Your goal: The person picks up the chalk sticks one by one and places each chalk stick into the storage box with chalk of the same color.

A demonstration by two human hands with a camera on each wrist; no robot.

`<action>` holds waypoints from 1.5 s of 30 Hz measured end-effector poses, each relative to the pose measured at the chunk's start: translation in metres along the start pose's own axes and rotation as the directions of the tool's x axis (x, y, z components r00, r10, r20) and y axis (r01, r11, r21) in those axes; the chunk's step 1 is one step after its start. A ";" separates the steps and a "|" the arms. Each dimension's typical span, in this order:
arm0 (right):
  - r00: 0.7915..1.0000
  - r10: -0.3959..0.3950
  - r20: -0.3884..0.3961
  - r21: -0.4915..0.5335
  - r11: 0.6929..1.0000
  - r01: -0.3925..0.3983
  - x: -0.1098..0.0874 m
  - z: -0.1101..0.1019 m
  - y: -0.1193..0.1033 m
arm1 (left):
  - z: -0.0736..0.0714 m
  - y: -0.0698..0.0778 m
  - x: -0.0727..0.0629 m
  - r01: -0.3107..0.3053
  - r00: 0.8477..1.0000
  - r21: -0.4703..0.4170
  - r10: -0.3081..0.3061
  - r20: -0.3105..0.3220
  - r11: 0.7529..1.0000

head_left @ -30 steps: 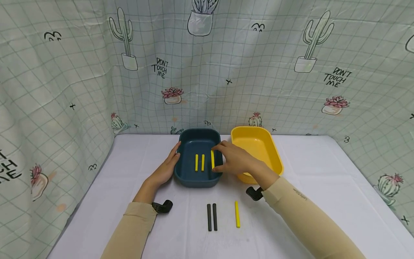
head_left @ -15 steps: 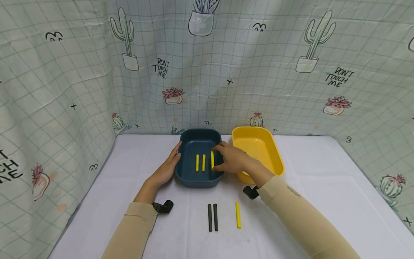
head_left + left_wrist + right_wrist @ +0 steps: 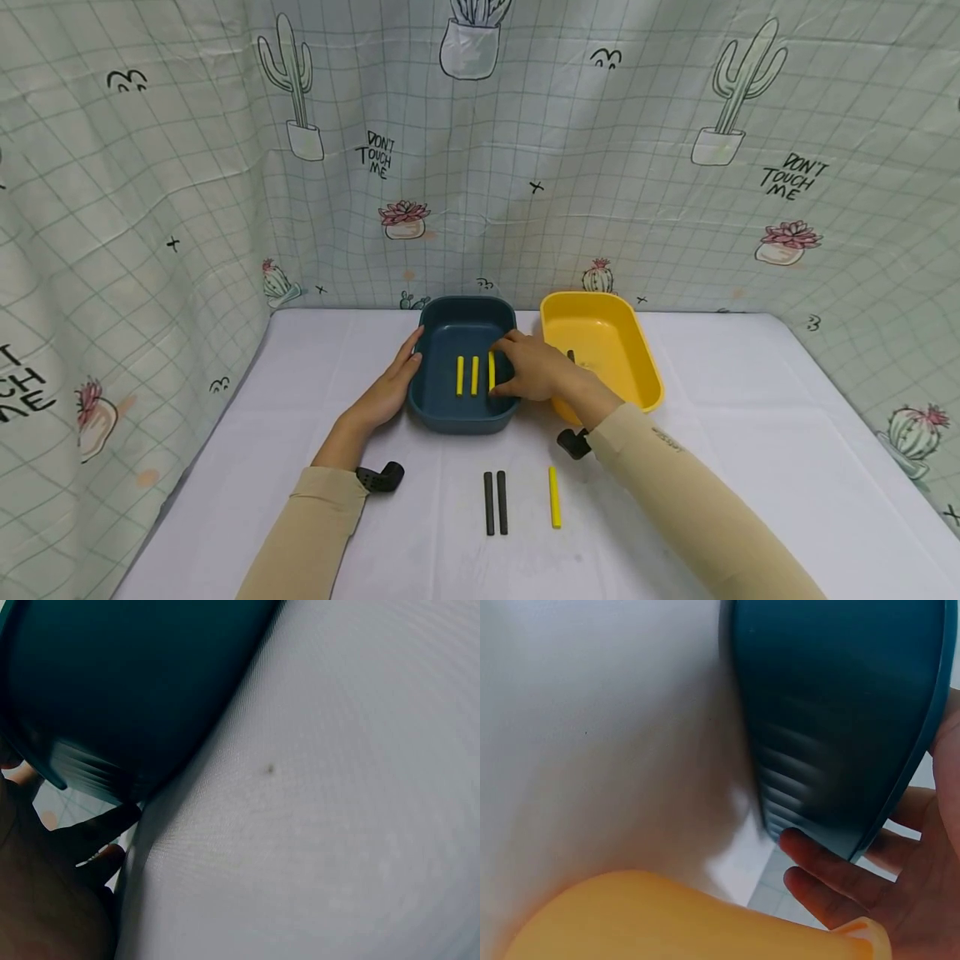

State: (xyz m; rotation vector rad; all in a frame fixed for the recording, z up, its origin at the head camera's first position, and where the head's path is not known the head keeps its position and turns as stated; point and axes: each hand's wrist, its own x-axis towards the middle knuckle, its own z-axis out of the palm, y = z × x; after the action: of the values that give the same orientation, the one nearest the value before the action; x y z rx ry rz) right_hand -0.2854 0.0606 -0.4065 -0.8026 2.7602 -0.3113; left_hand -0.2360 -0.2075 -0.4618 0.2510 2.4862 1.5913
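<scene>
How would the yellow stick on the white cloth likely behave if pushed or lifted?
The yellow stick looks slim and rounded, so it may roll if pushed. It is probably stiff, as the similar stick in the right hand looks straight. Being thin, it is likely light.

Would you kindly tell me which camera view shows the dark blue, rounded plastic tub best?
The head view: it shows the dark blue, rounded plastic tub from above, rim and inside, though the left hand and right hand cover parts. Both wrist views show mainly its outer side, cropped.
</scene>
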 end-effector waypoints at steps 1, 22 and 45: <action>1.000 0.003 0.001 0.000 1.000 -0.003 0.000 0.000 0.000 | 0.000 0.000 0.000 0.000 1.000 0.002 0.000 0.000 1.000; 0.995 0.067 0.076 0.020 0.997 -0.069 0.013 0.003 -0.002 | 0.002 -0.002 0.003 0.001 1.000 -0.009 -0.001 0.010 1.000; 0.989 0.106 0.106 -0.045 0.994 -0.101 0.023 0.005 -0.008 | 0.001 0.000 0.003 0.020 1.000 0.003 -0.020 0.000 1.000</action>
State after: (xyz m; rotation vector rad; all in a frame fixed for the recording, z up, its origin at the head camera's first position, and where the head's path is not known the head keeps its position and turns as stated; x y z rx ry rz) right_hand -0.2985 0.0408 -0.4131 -0.6617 2.7018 -0.1873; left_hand -0.2385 -0.2058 -0.4623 0.2260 2.4836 1.5800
